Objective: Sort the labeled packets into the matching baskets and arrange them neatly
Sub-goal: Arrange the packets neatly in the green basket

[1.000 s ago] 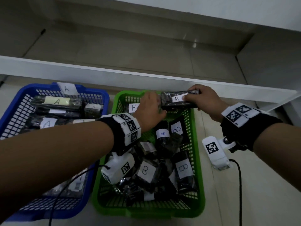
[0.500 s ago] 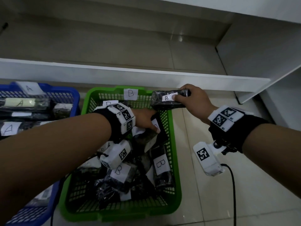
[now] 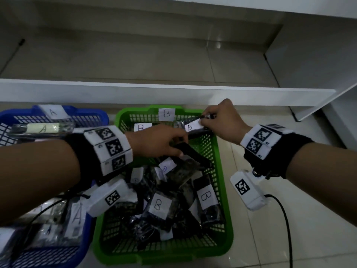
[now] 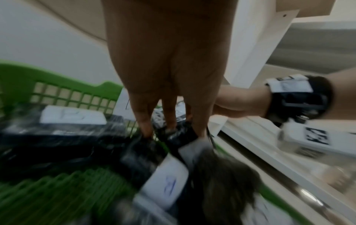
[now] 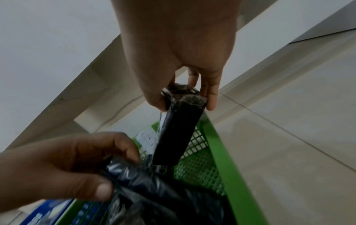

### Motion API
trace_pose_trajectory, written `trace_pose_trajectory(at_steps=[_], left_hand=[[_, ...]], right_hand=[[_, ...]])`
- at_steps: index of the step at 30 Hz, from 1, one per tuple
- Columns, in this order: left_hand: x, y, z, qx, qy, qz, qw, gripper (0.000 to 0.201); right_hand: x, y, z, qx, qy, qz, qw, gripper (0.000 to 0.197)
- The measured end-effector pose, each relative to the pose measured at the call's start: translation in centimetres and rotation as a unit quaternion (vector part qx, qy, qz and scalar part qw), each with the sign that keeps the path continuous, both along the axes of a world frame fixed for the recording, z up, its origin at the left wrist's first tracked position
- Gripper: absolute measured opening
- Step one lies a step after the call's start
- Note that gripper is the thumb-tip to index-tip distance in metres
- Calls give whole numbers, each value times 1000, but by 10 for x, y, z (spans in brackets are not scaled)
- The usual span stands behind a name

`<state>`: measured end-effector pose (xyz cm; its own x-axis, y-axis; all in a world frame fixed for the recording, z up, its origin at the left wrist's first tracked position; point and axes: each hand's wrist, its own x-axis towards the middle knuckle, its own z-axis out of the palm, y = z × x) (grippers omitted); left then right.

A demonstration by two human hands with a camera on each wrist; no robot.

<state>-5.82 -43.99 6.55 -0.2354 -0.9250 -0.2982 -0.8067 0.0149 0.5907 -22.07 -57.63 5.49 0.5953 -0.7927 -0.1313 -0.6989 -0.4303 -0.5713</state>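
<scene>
The green basket (image 3: 164,257), tagged B, holds a loose heap of black packets with B labels (image 3: 159,205). My right hand (image 3: 204,120) pinches the end of a black B packet (image 3: 193,126) at the basket's far right corner. In the right wrist view that packet (image 5: 179,130) hangs down inside the corner from my right hand (image 5: 185,99). My left hand (image 3: 173,146) grips another black packet (image 3: 193,154) at the top of the heap, thumb and fingers closed on its wrapping (image 5: 144,182). The left wrist view is blurred. The blue basket (image 3: 90,114), tagged A, holds A packets (image 3: 42,128).
Both baskets stand side by side on a pale tiled floor (image 3: 289,238). A white shelf board (image 3: 173,93) runs just behind them, with a white upright panel (image 3: 318,105) at the right. A black cable (image 3: 286,219) trails from my right wrist camera.
My left hand went from reaching down into the heap to gripping a black packet and raising its end. My right hand kept its B packet at the far right corner.
</scene>
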Motion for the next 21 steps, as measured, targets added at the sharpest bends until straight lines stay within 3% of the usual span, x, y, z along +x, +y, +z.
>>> trace_pose_trajectory(at_steps=[5,10,14,18,21], left_hand=[[-2,43,-5,-39,11,11,999,29],[7,65,-14,-8,10,76,997,22],[29,75,-16,53,4,113,992,22],[49,80,-19,77,-101,73,989,24],[52,79,-20,80,-122,59,988,26]], right_hand=[[16,17,-5,-136,149,48,978,32],[30,21,-8,-114,146,30,982,29],[40,19,-9,-196,270,35,942,30],[49,13,-10,-146,285,32,947,31],[48,8,-6,-88,251,26,964,32]])
